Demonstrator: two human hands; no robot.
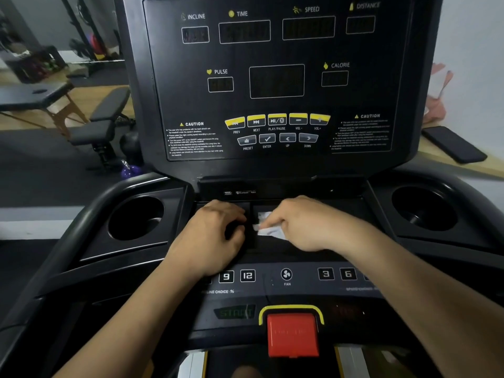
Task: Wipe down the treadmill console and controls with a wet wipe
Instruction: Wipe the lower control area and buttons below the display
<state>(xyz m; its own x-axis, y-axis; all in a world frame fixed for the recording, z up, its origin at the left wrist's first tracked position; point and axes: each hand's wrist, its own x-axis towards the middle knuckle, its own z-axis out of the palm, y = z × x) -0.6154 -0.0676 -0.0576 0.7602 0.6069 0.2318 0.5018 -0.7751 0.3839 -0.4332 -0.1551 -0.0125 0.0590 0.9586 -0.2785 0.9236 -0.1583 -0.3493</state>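
The black treadmill console (272, 85) stands upright in front of me, with dark displays and yellow media buttons (276, 120). Below it lies a recessed centre tray (275, 249), where both my hands are. My right hand (305, 225) pinches a crumpled white wet wipe (268, 230) low against the tray. Just left of it, my left hand (212, 236) has its fingers curled round something dark that blends with the tray, and I cannot make out what it is. Nearer me are the number keys and fan key (286, 274) and the red safety key (293, 334).
Round cup holders sit on either side, left (136, 218) and right (424, 208). A dark phone (454, 144) lies on a wooden ledge at the right. Behind the console on the left are a weight bench (103, 118) and a massage table (35, 96).
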